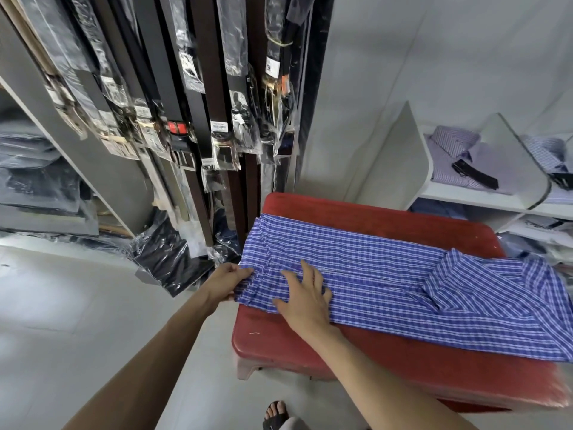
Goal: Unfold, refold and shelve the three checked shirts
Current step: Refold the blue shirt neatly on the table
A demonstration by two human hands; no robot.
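Note:
A blue-and-white checked shirt (387, 271) lies stretched lengthwise across the red cushioned stool (356, 352), its collar toward the right end. My left hand (224, 282) pinches the shirt's bottom hem at the stool's left edge. My right hand (305, 297) lies flat on the cloth just right of the hem, fingers spread and pressing down. The shirt's sides are folded in, forming a long narrow strip. No other checked shirt shows on the stool.
Bagged belts (192, 103) hang on a rack behind the stool. Shelves on the left hold wrapped dark garments (37, 181). A white shelf unit (483, 197) on the right holds folded lilac shirts (465, 162). Pale tiled floor (77, 321) lies at the left; a sandalled foot (276, 414) is below.

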